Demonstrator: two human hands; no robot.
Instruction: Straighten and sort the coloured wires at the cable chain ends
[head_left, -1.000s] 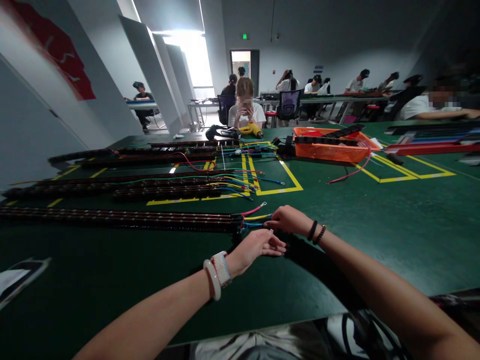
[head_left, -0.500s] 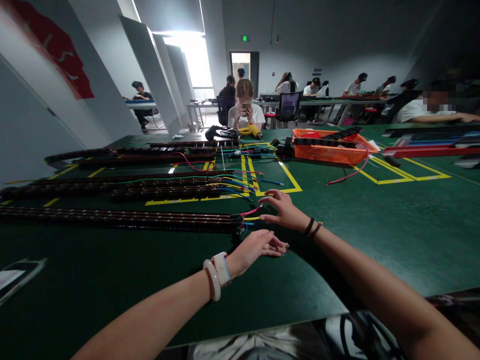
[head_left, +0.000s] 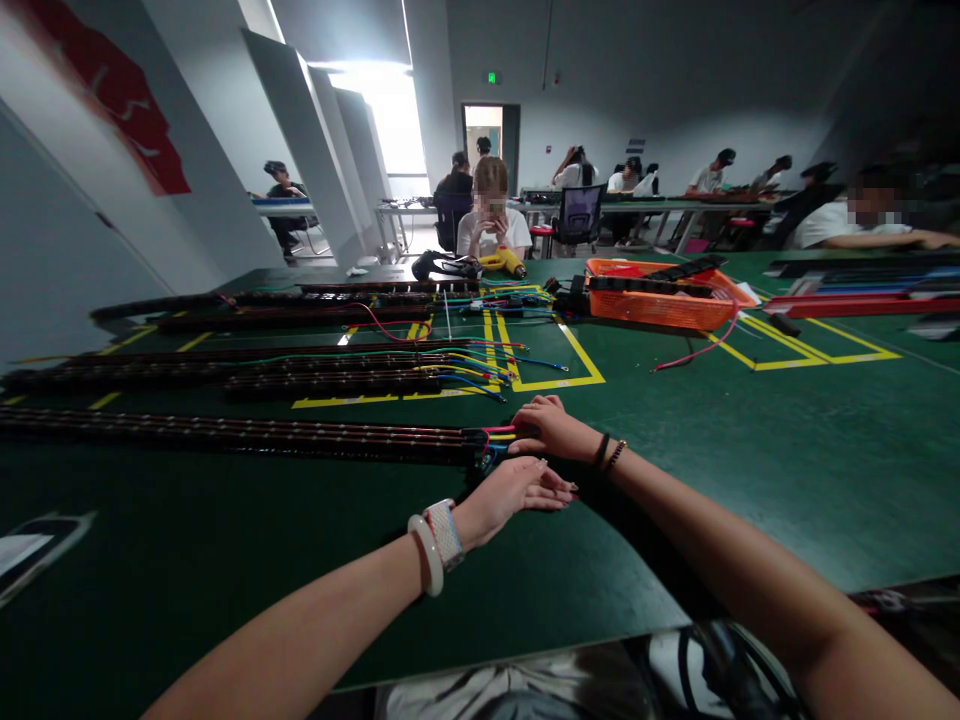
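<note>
The nearest long dark cable bundle (head_left: 315, 435) lies across the table from the left. Red, yellow and blue wires (head_left: 501, 436) come out of its right end. Over those wire tips curls my right hand (head_left: 559, 430), its fingers closed round them and hiding the ends. My left hand (head_left: 517, 490) rests just below, palm side turned partly away, fingers stretched out and holding nothing. Behind them, a second group of dark bundles (head_left: 330, 380) ends in loose coloured wires (head_left: 480, 388) with metal lugs.
An orange basket (head_left: 660, 305) with black parts stands at the back right. A yellow heat gun (head_left: 504, 262) lies at the far edge. Yellow tape (head_left: 559, 382) marks the green table (head_left: 750, 470). A person (head_left: 493, 225) sits opposite; others work beyond.
My right hand has moved slightly left and its fingers have closed over the wire ends. The left hand has stayed nearly in place.
</note>
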